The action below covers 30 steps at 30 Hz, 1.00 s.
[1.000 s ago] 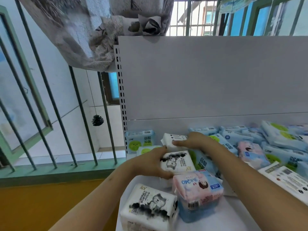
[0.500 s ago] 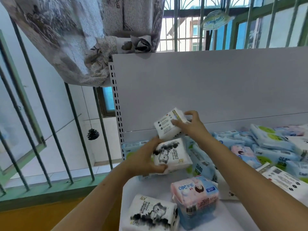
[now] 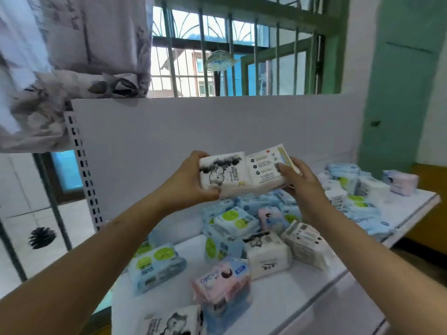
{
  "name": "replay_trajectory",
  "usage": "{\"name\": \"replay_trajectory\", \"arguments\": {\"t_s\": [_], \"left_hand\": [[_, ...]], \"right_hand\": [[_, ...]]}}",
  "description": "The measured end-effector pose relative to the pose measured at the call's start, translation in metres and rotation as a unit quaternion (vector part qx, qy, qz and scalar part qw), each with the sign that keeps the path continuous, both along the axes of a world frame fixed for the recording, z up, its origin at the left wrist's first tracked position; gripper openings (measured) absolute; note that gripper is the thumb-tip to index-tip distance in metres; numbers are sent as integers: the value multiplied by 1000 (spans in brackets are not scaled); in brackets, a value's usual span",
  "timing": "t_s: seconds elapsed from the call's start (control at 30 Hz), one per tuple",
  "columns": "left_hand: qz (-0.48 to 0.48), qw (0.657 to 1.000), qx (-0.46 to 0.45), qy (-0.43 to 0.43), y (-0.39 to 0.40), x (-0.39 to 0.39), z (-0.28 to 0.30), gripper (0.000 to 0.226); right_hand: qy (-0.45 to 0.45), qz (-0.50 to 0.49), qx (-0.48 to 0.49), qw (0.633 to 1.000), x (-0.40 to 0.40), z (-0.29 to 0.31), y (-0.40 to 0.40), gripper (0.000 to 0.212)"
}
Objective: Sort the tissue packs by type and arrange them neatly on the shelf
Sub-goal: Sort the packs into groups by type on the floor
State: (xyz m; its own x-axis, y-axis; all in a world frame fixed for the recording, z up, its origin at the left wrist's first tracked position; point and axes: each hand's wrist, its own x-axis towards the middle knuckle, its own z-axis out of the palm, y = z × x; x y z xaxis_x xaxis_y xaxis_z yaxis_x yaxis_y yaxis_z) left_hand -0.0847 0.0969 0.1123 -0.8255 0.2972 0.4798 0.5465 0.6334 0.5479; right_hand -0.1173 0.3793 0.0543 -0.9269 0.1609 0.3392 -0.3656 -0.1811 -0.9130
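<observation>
2 white packs [image 3: 244, 172] between gripping hands [image 3: 191, 182]

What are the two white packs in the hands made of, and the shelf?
White pack with ink drawing and white pack with printed label: probably thin glossy plastic film over soft tissue; the wrap shines and dents under the fingers. Shelf: looks like white painted metal, smooth, with a punched upright at its left; not certain.

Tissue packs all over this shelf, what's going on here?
A person is sorting them. The left hand grips a white cat-print pack and the right hand holds a second white pack beside it, both raised above the shelf. Below, blue packs, a pink pack and more white packs lie mixed and unsorted.
</observation>
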Motion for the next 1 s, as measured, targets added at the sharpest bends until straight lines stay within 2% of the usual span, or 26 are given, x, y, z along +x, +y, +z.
{"name": "replay_trajectory", "arguments": {"t_s": [0.1, 0.13, 0.23, 0.3, 0.47, 0.67, 0.73, 0.83, 1.0], "left_hand": [[-55, 998, 0, 19, 60, -7, 0, 68], [-73, 997, 5, 20, 81, -6, -2, 69], [-126, 992, 6, 14, 147, 1, -11, 82], [-154, 988, 2, 13, 194, 9, -18, 88], [-235, 972, 0, 15, 319, 41, -41, 81], [-347, 936, 35, -53, 468, 97, -75, 73], [-372, 923, 43, -86, 516, 118, -93, 75], [-401, 904, 37, -143, 584, 155, -129, 77], [-445, 865, 2, -232, 680, 216, -204, 75]], "right_hand": [[-18, -40, -40, 998, 27, -1, 58, 81], [-24, -48, -42, 998, 38, -2, 77, 81], [-32, -81, -50, 995, 77, -5, 138, 55], [-31, -99, -67, 992, 105, -10, 178, 53], [-44, -180, -103, 977, 176, -36, 279, 90], [-64, -296, -137, 943, 271, -69, 400, 97], [-75, -330, -141, 930, 305, -84, 438, 90], [-106, -376, -166, 906, 361, -111, 484, 61], [-159, -445, -183, 862, 450, -180, 554, 52]]}}
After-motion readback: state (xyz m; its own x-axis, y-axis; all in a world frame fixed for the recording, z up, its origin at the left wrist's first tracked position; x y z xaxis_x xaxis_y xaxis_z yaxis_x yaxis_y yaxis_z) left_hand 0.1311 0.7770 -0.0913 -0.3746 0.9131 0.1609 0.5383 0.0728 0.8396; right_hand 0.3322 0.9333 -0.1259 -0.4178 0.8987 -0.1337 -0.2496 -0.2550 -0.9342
